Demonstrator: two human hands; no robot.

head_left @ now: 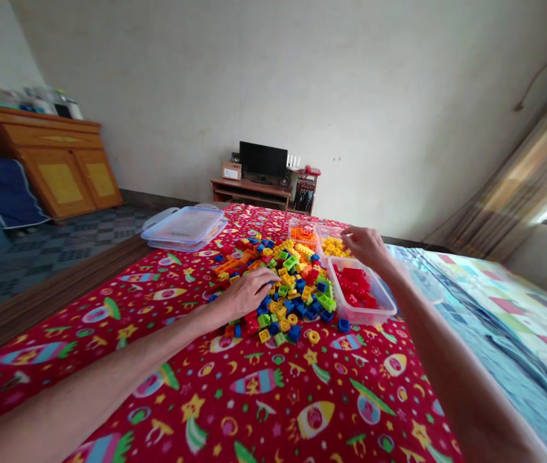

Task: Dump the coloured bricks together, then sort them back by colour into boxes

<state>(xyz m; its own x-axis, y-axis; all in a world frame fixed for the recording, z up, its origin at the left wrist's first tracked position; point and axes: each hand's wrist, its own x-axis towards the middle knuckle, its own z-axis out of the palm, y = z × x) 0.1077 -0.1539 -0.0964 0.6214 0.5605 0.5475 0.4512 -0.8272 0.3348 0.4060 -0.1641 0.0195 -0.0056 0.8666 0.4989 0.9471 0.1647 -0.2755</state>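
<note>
My left hand (pixel 250 292) lies on the near left side of a mixed pile of plastic building bricks (pixel 297 299), its fingers loosely stretched over the bricks and touching them. The pile holds yellow, blue, green, red and orange pieces. My right hand (pixel 366 245) is over the right side of a clear box of yellow bricks (pixel 335 247), with the fingers bent together; whatever is between them is too small to make out. Right of the pile stands a clear box (pixel 384 308) with red bricks (pixel 356 287) in it. Behind it sits a box of orange bricks (pixel 303 236).
Clear box lids (pixel 184 226) are stacked at the far left of the red patterned cloth (pixel 273 411). Another clear lid (pixel 422 283) lies on the blue bedding at right. Beyond the bed stand a desk with a monitor (pixel 263 159) and a wooden cabinet (pixel 61 170).
</note>
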